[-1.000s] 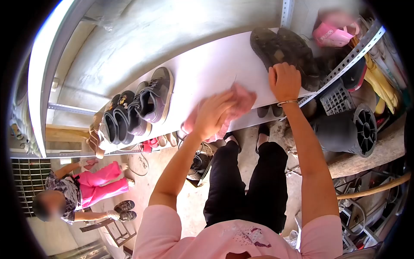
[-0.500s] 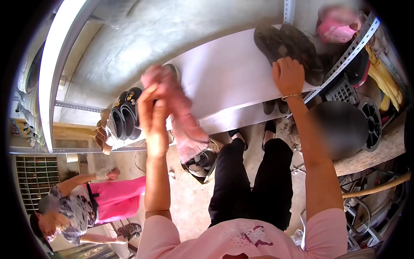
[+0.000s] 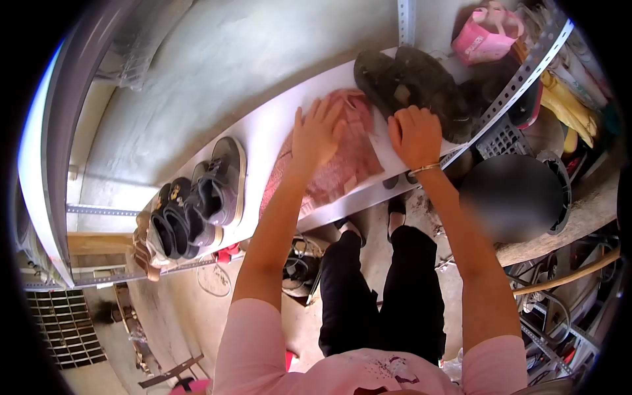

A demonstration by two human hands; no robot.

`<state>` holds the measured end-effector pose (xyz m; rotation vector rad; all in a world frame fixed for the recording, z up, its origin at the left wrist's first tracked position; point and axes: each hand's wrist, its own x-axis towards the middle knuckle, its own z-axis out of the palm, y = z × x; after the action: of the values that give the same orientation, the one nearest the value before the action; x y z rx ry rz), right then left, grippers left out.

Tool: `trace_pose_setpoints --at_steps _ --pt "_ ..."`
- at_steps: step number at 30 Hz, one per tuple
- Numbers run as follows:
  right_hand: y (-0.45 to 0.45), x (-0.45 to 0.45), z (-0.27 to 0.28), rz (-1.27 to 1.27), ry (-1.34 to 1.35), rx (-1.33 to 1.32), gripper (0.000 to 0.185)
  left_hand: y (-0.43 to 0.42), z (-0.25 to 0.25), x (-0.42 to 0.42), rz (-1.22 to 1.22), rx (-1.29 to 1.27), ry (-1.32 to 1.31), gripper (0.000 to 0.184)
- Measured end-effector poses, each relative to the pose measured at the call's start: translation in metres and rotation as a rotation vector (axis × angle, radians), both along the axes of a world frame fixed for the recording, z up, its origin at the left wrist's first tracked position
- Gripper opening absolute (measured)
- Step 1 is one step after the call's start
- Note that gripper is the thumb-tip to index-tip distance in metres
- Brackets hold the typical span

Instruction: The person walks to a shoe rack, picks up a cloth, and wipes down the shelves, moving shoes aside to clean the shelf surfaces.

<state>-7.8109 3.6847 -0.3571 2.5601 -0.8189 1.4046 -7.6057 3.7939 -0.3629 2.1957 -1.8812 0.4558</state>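
Row of shoes (image 3: 227,184), left of center, on white shelf (image 3: 259,141). Pink cloth (image 3: 345,171) lies spread on the shelf, middle of frame; left hand (image 3: 318,135) flat on top, fingers extended, not clenched. Right hand (image 3: 417,137), right of center, at the near edge of dark footwear (image 3: 411,82); fingers bent, cannot tell if gripping. Pink bag (image 3: 484,41) upper right, gray basket (image 3: 498,141) below it.
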Motion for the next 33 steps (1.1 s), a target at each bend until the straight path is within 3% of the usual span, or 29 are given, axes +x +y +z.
trace_pose_setpoints --at_steps 6,8,11,19,21,24,27,29,30,31,32,33 --pt "-0.002 -0.001 0.001 0.006 0.025 0.018 0.017 -0.057 -0.005 0.061 0.242 -0.018 0.025 0.047" --pt "0.000 -0.002 0.003 0.008 0.011 0.027 0.017 -0.048 0.005 0.073 0.499 0.085 0.098 0.048" --pt "-0.002 -0.001 0.003 0.018 -0.015 0.023 0.017 -0.022 -0.005 0.097 0.706 0.030 0.127 0.051" --pt "-0.002 0.001 -0.001 0.000 0.001 -0.011 0.016 0.074 -0.017 0.053 0.701 -0.079 0.026 0.054" --pt "-0.001 0.000 -0.001 0.022 0.006 0.007 0.016 0.109 -0.017 0.027 0.572 -0.145 0.071 0.049" --pt "-0.001 -0.001 0.001 0.018 0.023 0.002 0.015 0.164 -0.004 -0.014 0.535 -0.158 0.134 0.041" --pt "-0.002 -0.001 0.001 0.018 0.022 -0.029 0.014 0.229 -0.024 -0.028 0.546 -0.175 0.180 0.029" --pt "-0.004 -0.001 -0.001 0.011 0.027 -0.027 0.014 0.279 -0.048 -0.015 0.539 -0.314 0.377 0.023" --pt "-0.006 0.000 -0.003 0.014 0.028 -0.030 0.014 0.302 -0.076 -0.006 0.622 -0.577 0.573 0.022" --pt "-0.004 0.000 -0.002 0.023 0.030 -0.030 0.014 0.314 -0.074 -0.007 0.702 -0.845 0.764 0.022" --pt "-0.003 -0.001 0.000 0.018 0.036 -0.036 0.014 0.336 -0.062 0.003 0.728 -0.955 1.008 0.023" --pt "-0.003 -0.001 0.001 0.034 0.032 -0.032 0.014 0.344 -0.019 0.002 0.743 -1.065 1.252 0.025"
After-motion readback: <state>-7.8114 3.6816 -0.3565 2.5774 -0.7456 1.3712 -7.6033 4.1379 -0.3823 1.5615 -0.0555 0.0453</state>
